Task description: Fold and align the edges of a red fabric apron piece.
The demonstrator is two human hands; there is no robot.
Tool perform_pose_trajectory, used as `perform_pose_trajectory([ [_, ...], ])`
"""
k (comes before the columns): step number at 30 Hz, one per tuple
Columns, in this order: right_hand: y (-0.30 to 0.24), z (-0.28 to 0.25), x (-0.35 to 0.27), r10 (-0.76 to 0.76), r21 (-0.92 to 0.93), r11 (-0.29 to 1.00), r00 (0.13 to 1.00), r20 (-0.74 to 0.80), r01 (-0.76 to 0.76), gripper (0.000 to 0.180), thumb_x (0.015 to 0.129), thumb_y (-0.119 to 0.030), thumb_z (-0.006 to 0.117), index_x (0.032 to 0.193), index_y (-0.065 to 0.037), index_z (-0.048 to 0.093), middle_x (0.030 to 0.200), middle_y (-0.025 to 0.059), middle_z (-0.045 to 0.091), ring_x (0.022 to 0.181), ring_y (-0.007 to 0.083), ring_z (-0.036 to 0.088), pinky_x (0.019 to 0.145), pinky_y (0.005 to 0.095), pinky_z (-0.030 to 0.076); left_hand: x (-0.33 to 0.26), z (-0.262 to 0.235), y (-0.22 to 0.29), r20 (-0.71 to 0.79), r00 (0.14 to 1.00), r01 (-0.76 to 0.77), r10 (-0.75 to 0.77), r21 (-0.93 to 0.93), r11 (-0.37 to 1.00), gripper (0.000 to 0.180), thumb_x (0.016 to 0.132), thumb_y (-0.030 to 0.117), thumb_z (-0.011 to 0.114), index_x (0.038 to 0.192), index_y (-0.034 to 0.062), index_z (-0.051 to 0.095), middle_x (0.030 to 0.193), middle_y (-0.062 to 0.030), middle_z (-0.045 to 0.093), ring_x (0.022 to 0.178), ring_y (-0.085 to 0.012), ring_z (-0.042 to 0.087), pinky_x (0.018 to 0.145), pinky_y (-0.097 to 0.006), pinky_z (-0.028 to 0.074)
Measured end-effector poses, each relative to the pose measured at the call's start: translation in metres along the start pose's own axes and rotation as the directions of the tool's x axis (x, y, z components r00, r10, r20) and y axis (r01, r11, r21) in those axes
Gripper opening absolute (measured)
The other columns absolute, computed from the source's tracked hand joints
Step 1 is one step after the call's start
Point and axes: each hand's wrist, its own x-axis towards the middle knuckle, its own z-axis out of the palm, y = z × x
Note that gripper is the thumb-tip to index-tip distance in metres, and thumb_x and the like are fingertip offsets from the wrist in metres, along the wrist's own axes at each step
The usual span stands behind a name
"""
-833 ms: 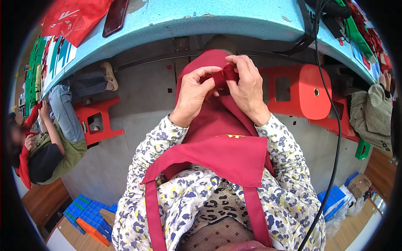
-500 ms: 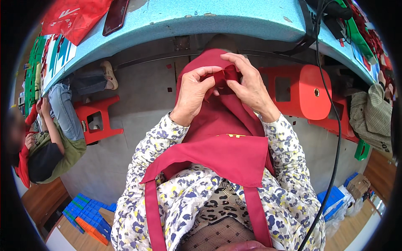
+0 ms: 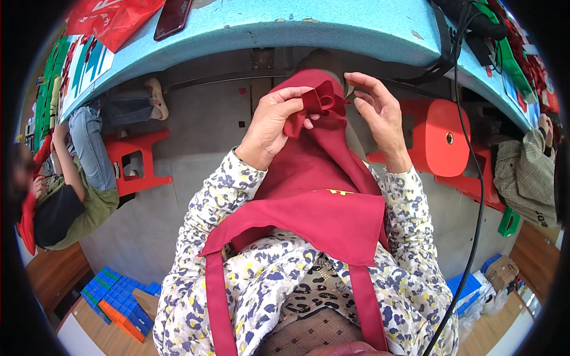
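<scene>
A small dark red fabric bow sits just under the edge of the counter, held up in front of the person's lap. The left hand has it in a clenched grip, thumb and fingertips pinching the folded loops from the left side. The right hand is just beside the bow with its grip released: fingers spread and slightly curled, and from here I cannot tell whether a fingertip touches the cloth.

Below the bow a length of the same dark red cloth runs down over the knees to a red apron, whose 2 straps fall past the person's patterned sleeves.

The counter is light blue and curves across the top of the view. On it, to the left, lie a red bag and a dark phone; green and red items are piled along its right end. A black cable drops from the counter's right side down to the floor.

Under the counter stand 2 red stools, 1 on the left and 1 on the right. Another person in jeans and a green top sits low at the far left. At the far right, someone's checked sleeve shows. Blue and orange crates sit on the floor at lower left.
</scene>
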Motion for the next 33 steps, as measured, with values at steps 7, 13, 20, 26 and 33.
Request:
perform_pose_trajectory([
  [7, 0.007, 0.014, -0.001, 0.075, 0.217, 0.972, 0.994, 0.083, -0.092, 0.034, 0.092, -0.004, 0.052, 0.125, 0.002, 0.051, 0.122, 0.0109, 0.057, 0.115, 0.0163, 0.053, 0.099, 0.0293, 0.04, -0.004, -0.009, 0.003, 0.037, 0.996, 0.084, -0.082, -0.059, 0.995, 0.024, 0.089, -0.001, 0.051, 0.111, -0.007, 0.058, 0.097, -0.0173, 0.067, 0.072, -0.0201, 0.066, 0.058, -0.026, 0.054],
  [13, 0.004, 0.018, 0.001, 0.144, 0.219, 0.959, 0.975, 0.169, -0.18, 0.035, 0.092, -0.007, 0.055, 0.126, 0.002, 0.05, 0.116, 0.0092, 0.059, 0.108, 0.0151, 0.056, 0.095, 0.0288, 0.044, -0.003, -0.011, 0.001, 0.047, 0.995, 0.094, -0.091, -0.06, 0.994, 0.023, 0.089, -0.001, 0.051, 0.11, -0.006, 0.058, 0.097, -0.0173, 0.066, 0.072, -0.0208, 0.066, 0.057, -0.027, 0.054],
  [20, 0.011, 0.015, 0.002, 0.168, 0.247, 0.943, 0.959, 0.228, -0.224, 0.035, 0.093, -0.008, 0.055, 0.126, 0.002, 0.049, 0.112, 0.0072, 0.06, 0.104, 0.0134, 0.058, 0.091, 0.0274, 0.047, -0.001, -0.009, 0.0, 0.066, 0.992, 0.107, -0.109, 0.036, 0.994, 0.029, 0.091, 0.002, 0.049, 0.118, -0.0063, 0.054, 0.102, -0.0155, 0.064, 0.075, -0.0198, 0.065, 0.062, -0.026, 0.055],
  [26, 0.006, 0.01, 0.005, 0.178, 0.258, 0.936, 0.956, 0.231, -0.237, 0.035, 0.093, -0.01, 0.056, 0.126, 0.001, 0.05, 0.11, 0.0057, 0.062, 0.101, 0.0111, 0.058, 0.088, 0.026, 0.047, 0.003, -0.005, 0.001, 0.068, 0.99, 0.131, -0.126, -0.09, 0.987, 0.022, 0.09, 0.001, 0.052, 0.111, -0.0048, 0.058, 0.096, -0.016, 0.066, 0.071, -0.0208, 0.066, 0.056, -0.027, 0.054],
  [33, 0.002, 0.002, 0.006, 0.19, 0.344, 0.899, 0.949, 0.253, -0.271, 0.036, 0.092, -0.011, 0.058, 0.126, -0.001, 0.051, 0.109, 0.0046, 0.062, 0.095, 0.0088, 0.059, 0.079, 0.0217, 0.046, 0.005, 0.004, 0.002, 0.085, 0.989, 0.128, -0.121, -0.076, 0.989, 0.02, 0.089, 0.001, 0.055, 0.108, -0.0034, 0.057, 0.095, -0.0144, 0.065, 0.072, -0.0201, 0.066, 0.056, -0.026, 0.054],
])
